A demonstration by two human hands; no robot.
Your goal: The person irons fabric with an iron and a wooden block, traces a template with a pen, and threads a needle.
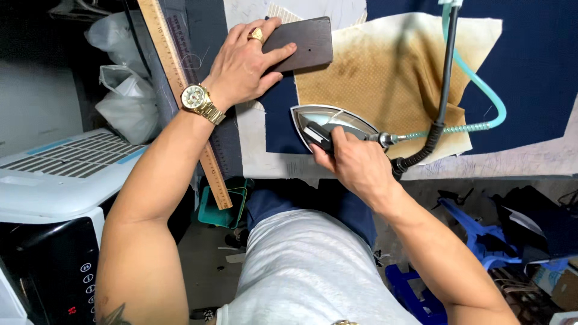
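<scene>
Head view: the iron [328, 123] sits on navy cloth [280, 120] at the table's near edge, its tip just beside a scorched tan press cloth [385, 72]. The right hand [355, 162] has its fingers wrapped around the iron's handle. The left hand [244, 63] lies flat, fingers spread, on a dark wooden block [304, 42] resting on the cloths. A teal hose [475, 78] and black cord [447, 60] seem to run from the iron's rear. A wooden ruler [180, 90] lies left
</scene>
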